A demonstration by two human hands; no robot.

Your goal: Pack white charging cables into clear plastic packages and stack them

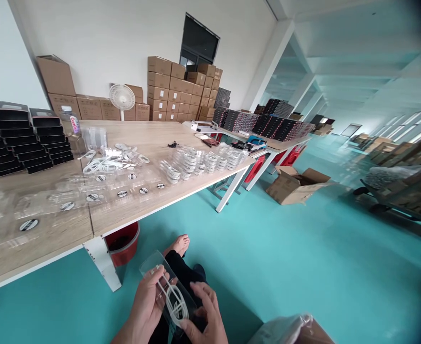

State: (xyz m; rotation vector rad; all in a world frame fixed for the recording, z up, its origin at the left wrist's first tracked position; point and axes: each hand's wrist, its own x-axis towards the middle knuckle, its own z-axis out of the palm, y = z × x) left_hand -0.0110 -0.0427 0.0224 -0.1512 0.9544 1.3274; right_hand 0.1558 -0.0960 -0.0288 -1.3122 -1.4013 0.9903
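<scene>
A coiled white cable (177, 306) and a clear plastic pouch (147, 261) are together between my hands above my lap. My left hand (147, 296) grips them from the left, its thumb pressing the cable's upper end against the pouch. At the lower right, my right hand (208, 313) has its thumb on the bottom of the coil, with the index finger raised and bent; its other fingers are partly hidden. Whether the coil lies inside the pouch or on top of it, I cannot tell.
The table (153, 129) on the left bears flat clear pouches (106, 196) with round labels, loose white cables (106, 162), stacked coiled cables (192, 160) and black trays (24, 138). A red bucket (126, 246) stands below. A plastic-lined box (289, 329) is near my right side; an open carton (292, 186) lies beyond.
</scene>
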